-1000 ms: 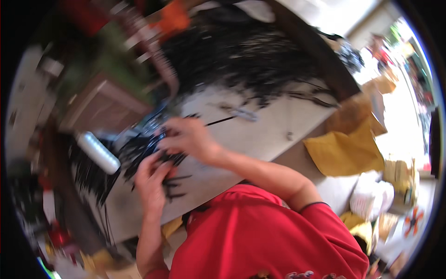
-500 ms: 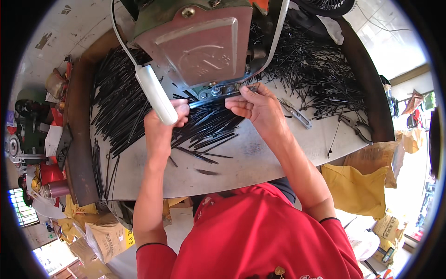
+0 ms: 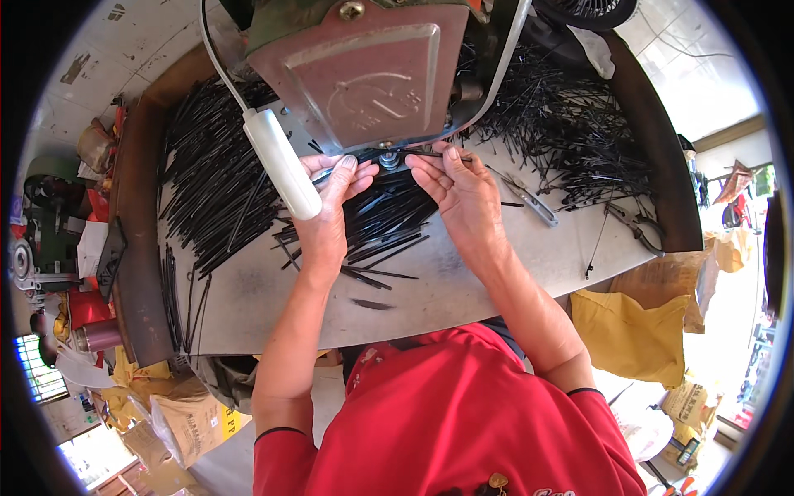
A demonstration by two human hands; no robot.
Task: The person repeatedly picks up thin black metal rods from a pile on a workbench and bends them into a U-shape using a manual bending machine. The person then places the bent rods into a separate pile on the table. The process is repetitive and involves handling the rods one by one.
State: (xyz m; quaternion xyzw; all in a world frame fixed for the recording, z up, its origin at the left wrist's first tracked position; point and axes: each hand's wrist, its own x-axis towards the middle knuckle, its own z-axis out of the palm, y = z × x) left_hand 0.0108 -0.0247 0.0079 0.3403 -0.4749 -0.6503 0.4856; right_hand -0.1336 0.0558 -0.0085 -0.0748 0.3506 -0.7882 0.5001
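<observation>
My left hand (image 3: 331,186) is closed in a pinch at the front of a green and dull-red machine (image 3: 356,83), partly behind a white tubular lamp (image 3: 281,165). On the other side of a small round metal part (image 3: 389,159), my right hand (image 3: 456,186) pinches a thin black rod (image 3: 423,152) between thumb and fingers. Dark rod also shows at the left fingertips; whether both hands grip one piece I cannot tell. Loose black rods (image 3: 385,219) lie in a heap just below the hands on the pale worktable (image 3: 248,310).
More black rods (image 3: 215,165) cover the table's left side. A tangled pile of thin black pieces (image 3: 571,132) fills the right. Small metal snips (image 3: 533,201) and dark-handled pliers (image 3: 638,227) lie right of my right hand. Raised brown edges (image 3: 136,248) border the table.
My left hand has moved right and slightly up, closer to the round metal part. The right hand has shifted a little to the right, its fingers still pinching. The whole view has shifted slightly.
</observation>
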